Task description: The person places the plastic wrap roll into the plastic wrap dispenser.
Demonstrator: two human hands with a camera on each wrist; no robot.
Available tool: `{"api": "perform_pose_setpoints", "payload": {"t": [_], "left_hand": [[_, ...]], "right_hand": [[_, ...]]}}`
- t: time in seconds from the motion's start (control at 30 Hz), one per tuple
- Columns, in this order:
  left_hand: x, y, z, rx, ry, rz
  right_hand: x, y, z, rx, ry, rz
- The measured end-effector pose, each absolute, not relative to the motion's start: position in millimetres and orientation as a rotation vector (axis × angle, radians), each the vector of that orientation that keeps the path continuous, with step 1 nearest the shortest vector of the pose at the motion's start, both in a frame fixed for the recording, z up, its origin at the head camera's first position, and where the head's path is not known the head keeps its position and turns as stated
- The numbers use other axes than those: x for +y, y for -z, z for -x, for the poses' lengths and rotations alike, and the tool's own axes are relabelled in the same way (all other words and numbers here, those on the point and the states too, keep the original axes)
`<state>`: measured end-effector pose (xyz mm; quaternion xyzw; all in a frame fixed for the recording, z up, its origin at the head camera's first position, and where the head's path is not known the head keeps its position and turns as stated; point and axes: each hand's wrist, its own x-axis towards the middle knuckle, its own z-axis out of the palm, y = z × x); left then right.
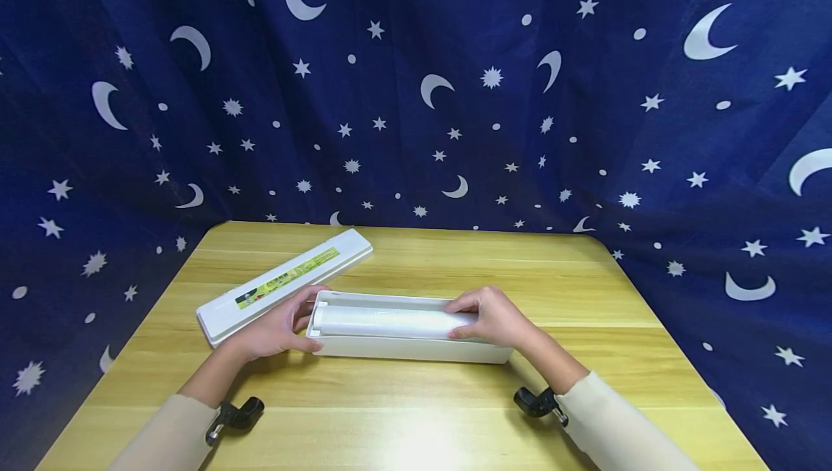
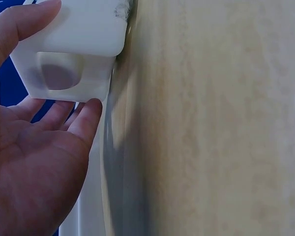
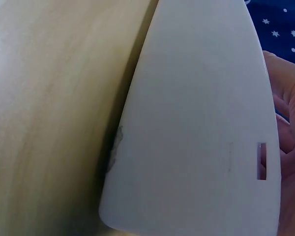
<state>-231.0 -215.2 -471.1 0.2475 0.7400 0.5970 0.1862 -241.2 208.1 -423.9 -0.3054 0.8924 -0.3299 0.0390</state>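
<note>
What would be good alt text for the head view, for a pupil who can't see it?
A person's right hand grips a white roll in an open white box; the left hand holds the box's left end. A white lid with a green label lies slanted to the left on the wooden table, before a blue moon-and-star curtain.

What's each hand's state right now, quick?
Left hand: closed on the left end of the white box.
Right hand: closed on the white roll inside the box.
</note>
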Motion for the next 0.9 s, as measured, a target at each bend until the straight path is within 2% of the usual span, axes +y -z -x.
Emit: {"api": "perform_pose_setpoints", "payload": {"t": [0.9], "left_hand": [[-216,471,231,2.091,-1.672,-0.695]], "right_hand": [[224,417,232,2.749,1.09,0.842]]}}
